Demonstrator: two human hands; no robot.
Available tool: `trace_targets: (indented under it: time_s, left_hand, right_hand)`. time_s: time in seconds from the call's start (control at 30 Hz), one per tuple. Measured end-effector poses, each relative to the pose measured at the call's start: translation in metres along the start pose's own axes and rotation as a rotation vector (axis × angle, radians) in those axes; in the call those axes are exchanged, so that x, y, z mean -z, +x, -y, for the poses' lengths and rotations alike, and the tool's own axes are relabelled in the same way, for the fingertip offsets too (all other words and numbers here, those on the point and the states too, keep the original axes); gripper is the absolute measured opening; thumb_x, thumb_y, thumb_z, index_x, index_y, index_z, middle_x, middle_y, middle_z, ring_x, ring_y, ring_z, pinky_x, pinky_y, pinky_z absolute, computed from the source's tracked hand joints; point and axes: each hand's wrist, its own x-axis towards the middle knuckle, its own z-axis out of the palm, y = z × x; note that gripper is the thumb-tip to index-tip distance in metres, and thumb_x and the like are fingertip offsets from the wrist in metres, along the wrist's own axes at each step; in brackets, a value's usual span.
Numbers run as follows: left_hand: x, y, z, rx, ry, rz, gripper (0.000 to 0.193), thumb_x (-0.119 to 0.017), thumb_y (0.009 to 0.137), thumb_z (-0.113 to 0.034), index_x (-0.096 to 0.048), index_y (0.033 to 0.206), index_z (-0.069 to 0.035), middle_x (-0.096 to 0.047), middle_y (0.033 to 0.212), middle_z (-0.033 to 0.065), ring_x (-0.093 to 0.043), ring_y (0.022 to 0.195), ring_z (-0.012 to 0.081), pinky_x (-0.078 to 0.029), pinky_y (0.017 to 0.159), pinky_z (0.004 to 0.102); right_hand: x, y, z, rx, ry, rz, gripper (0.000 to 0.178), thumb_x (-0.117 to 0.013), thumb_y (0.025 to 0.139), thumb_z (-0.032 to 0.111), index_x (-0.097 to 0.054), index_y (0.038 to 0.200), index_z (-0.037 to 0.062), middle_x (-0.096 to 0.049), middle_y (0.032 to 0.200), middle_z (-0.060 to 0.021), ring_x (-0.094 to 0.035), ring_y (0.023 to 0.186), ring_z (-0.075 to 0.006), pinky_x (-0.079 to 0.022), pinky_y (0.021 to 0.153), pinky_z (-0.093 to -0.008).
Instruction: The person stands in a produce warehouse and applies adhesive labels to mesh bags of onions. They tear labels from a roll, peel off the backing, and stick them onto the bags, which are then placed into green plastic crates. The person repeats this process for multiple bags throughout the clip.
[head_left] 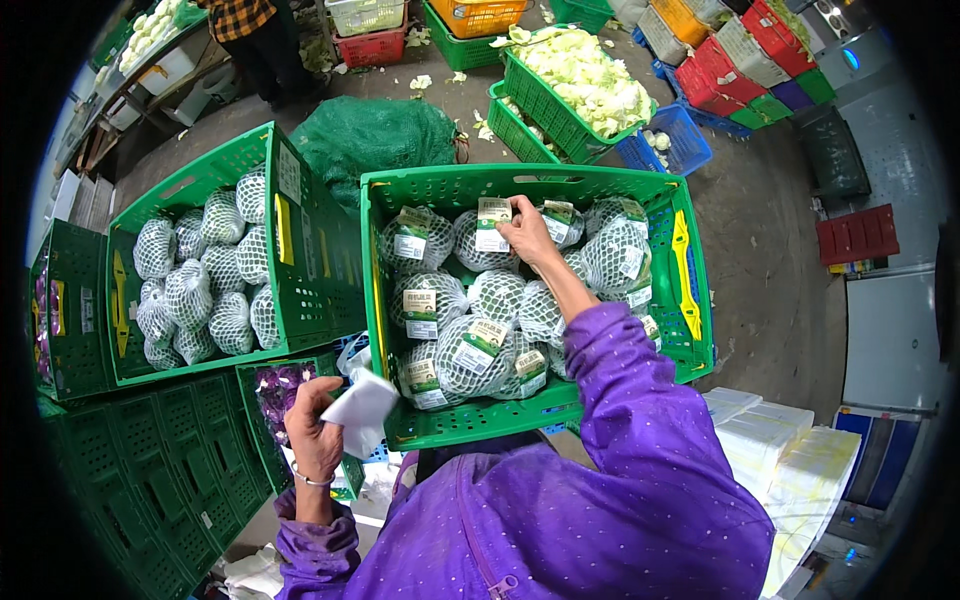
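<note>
Head view, looking down on a green plastic crate (pixel 690 270) filled with netted cabbages (pixel 470 350). Each head is round, wrapped in white foam mesh and carries a small label tag. By their look the heads are dense and fairly heavy, firm rather than fragile; the mesh likely gives a soft, non-slip surface, so a palm-over grasp across the crown should hold better than pinching the loose tag.

The right hand (pixel 527 232) reaches to the far side of the crate, fingers curled closed on the label (pixel 492 224) of a cabbage in the back row; the label is pinched between thumb and fingers and sits against the mesh.

The left hand (pixel 315 430) is held just outside the crate's near-left corner, closed around a stack of white paper tags (pixel 362 408), which it grips at their lower edge.

To the left of the crate stands a second green crate (pixel 310 250) of unlabelled netted cabbages, tilted toward the viewer. Beyond the crate's far wall lie a green mesh sack (pixel 370 135) and crates of loose cabbage leaves (pixel 585 75).
</note>
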Motion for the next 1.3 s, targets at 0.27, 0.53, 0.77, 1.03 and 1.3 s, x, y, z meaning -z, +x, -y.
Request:
trace_targets:
  time_s: [0.27, 0.53, 0.77, 1.03, 1.3]
  left_hand:
    - [0.014, 0.011, -0.015, -0.542, 0.531, -0.087, 0.029, -0.066, 0.059, 0.006, -0.064, 0.086, -0.005, -0.062, 0.094, 0.0139, -0.061, 0.082, 0.0284, -0.047, 0.073, 0.0324]
    - [0.023, 0.024, -0.022, -0.413, 0.238, -0.150, 0.019, -0.061, 0.076, 0.007, -0.064, 0.094, 0.000, -0.065, 0.077, 0.0103, -0.064, 0.068, 0.0202, -0.048, 0.063, 0.0262]
    - [0.021, 0.031, -0.004, -0.284, -0.093, -0.132, 0.019, -0.060, 0.078, 0.007, -0.057, 0.095, 0.000, -0.061, 0.084, 0.0060, -0.057, 0.076, 0.0104, -0.044, 0.069, 0.0209]
    - [-0.004, 0.032, -0.022, -0.513, 0.217, 0.022, 0.040, -0.057, 0.064, 0.011, -0.059, 0.102, -0.001, -0.059, 0.099, 0.0126, -0.058, 0.092, 0.0223, -0.046, 0.079, 0.0279]
    - [-0.009, 0.010, 0.014, -0.147, 0.047, 0.099, 0.012, -0.068, 0.070, -0.003, -0.056, 0.069, -0.001, -0.051, 0.055, 0.0050, -0.049, 0.048, 0.0118, -0.038, 0.047, 0.0241]
  right_hand:
    - [-0.015, -0.019, 0.027, 0.124, -0.764, -0.152, 0.064, -0.067, 0.075, 0.014, -0.031, 0.126, 0.0005, -0.050, 0.113, -0.0261, -0.052, 0.105, -0.0428, -0.045, 0.085, -0.0456]
    - [-0.111, -0.159, 0.158, 0.576, 0.249, 0.767, 0.041, -0.059, 0.083, 0.014, -0.052, 0.121, 0.0014, -0.058, 0.115, -0.0107, -0.054, 0.106, -0.0217, -0.042, 0.092, -0.0355]
    - [-0.104, -0.174, 0.163, -0.003, 0.743, 0.921, 0.035, -0.053, 0.090, 0.010, -0.048, 0.123, -0.0011, -0.057, 0.111, -0.0076, -0.053, 0.105, -0.0143, -0.042, 0.091, -0.0279]
    - [-0.107, -0.179, 0.145, 0.086, 0.538, 0.666, 0.020, -0.056, 0.085, 0.003, -0.057, 0.105, -0.0008, -0.058, 0.084, 0.0008, -0.052, 0.079, -0.0057, -0.044, 0.070, -0.0221]
    - [-0.089, -0.193, 0.143, 0.608, 0.210, 0.364, 0.009, -0.067, 0.076, 0.004, -0.065, 0.085, 0.0015, -0.057, 0.078, -0.0093, -0.056, 0.075, -0.0239, -0.045, 0.066, -0.0326]
